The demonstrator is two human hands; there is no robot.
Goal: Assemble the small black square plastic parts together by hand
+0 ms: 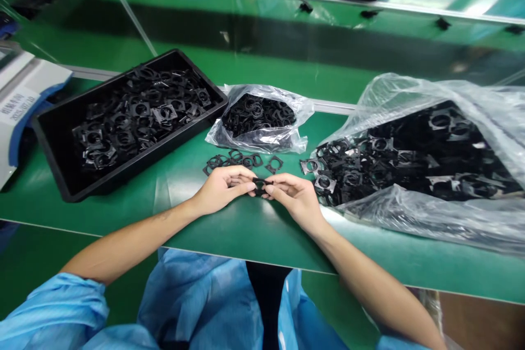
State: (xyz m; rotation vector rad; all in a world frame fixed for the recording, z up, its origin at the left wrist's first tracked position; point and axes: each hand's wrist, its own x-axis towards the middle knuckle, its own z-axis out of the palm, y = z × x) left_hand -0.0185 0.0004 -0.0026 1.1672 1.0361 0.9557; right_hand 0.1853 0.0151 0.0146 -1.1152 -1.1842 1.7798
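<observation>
Left hand [223, 188] and right hand [296, 197] meet fingertip to fingertip. Both are closed in a pinch on 1 black part [260, 186], held just above the desk [246, 235], right of the black tray [53, 136] and nearer the person than it.

Judgement: the part looks like thin moulded plastic, light and stiff, with an open ring in its middle. It is likely to bend or crack if squeezed across the ring, so the outer frame edges are the sound hold. The smooth faces may slip.

Loose parts [241, 159] lie in a row just beyond the hands, right of the tray. 1 small clear bag [262, 120] of parts sits just beside the tray's right corner. 1 large clear bag [430, 158] lies well to the tray's right.
</observation>
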